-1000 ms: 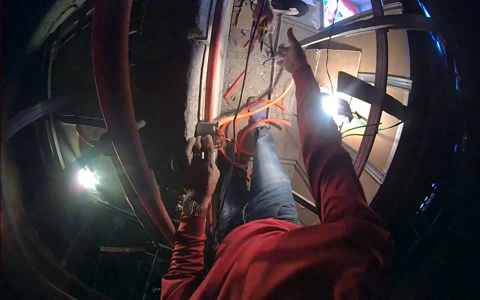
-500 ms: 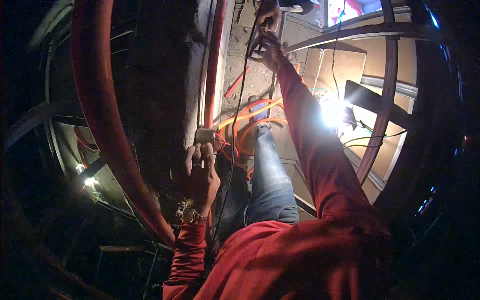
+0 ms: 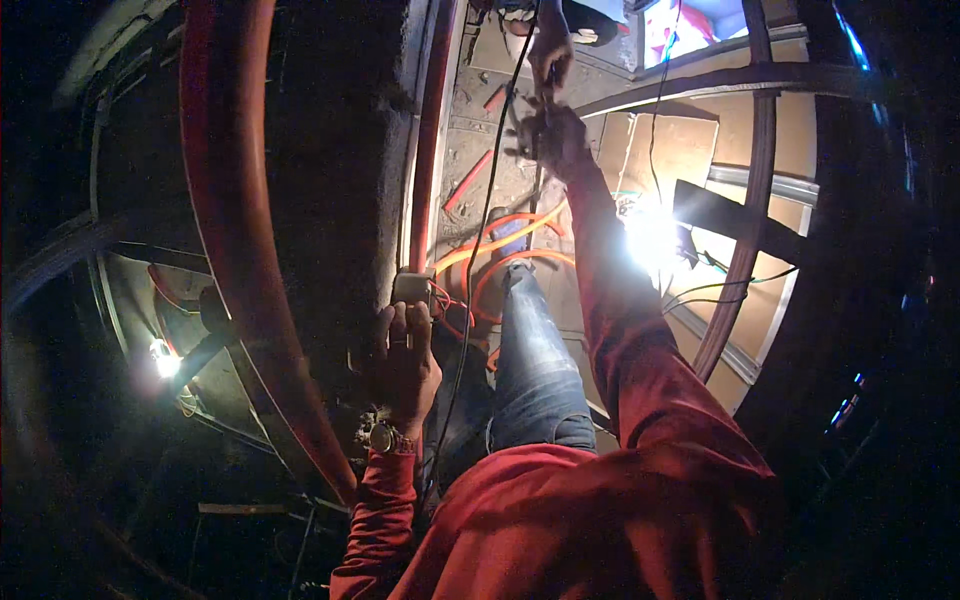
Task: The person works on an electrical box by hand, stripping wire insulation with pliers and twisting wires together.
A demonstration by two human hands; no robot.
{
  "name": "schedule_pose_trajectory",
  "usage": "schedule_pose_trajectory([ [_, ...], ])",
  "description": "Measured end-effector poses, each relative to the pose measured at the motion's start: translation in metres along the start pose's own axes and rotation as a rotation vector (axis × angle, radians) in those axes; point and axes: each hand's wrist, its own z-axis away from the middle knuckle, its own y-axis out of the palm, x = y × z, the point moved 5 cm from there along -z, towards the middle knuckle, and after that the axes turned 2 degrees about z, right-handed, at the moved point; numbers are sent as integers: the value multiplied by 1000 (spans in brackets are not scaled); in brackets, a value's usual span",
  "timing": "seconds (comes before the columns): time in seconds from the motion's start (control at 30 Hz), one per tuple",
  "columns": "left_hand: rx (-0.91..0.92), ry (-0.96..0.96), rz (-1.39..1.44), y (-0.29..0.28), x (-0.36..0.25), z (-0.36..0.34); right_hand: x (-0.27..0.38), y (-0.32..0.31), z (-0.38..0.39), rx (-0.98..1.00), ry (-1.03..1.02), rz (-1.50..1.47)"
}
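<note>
My left hand [image 3: 408, 370], with a watch on its wrist, is stretched up the wall, its fingertips at the lower edge of a small grey box [image 3: 413, 287]. Red wires [image 3: 446, 300] come out of the box's right side, and a red pipe [image 3: 432, 150] runs into its top. My right hand [image 3: 556, 142] reaches far forward with its fingers apart. It meets another person's hand [image 3: 551, 62] coming from the top. Anything passing between these two hands is too dark and blurred to make out.
Orange tubing [image 3: 500, 240] loops over the floor by my foot, near a short red pipe piece [image 3: 468, 181]. A glaring lamp [image 3: 652, 238] stands right of my arm, among curved wooden bars [image 3: 755, 230]. A black cable [image 3: 484, 215] hangs down the middle. A thick red pipe [image 3: 228, 200] bends along the left.
My right hand's fingers have spread, and the other person's hand has shifted slightly downward in view. My left fingertips have slid lower on the grey box. The view has shifted a little.
</note>
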Motion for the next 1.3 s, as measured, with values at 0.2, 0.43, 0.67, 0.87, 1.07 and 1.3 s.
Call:
schedule_pose_trajectory([
  [0.2, -55, -49, 81, 25, 5, 18, -6, -8, 73, -143, 3, 56],
  [0.43, -151, -52, 391, 75, 13, 40, -56, -3, 185, -322, 153, 108],
  [0.67, 44, 170, 736, -11, -57, 11, -64, 77, 312, -193, 343, 791],
  [0.87, 255, 537, 762, -39, -115, 3, -51, 136, 388, 54, 837, 1073],
  [1.07, 1001, 658, 1298, 0, -130, 52, -56, 151, 411, 393, 1113, 1012],
  [1.3, 1286, 31, 2214, 29, -128, 102, -80, 141, 411, 219, 1040, 291],
])
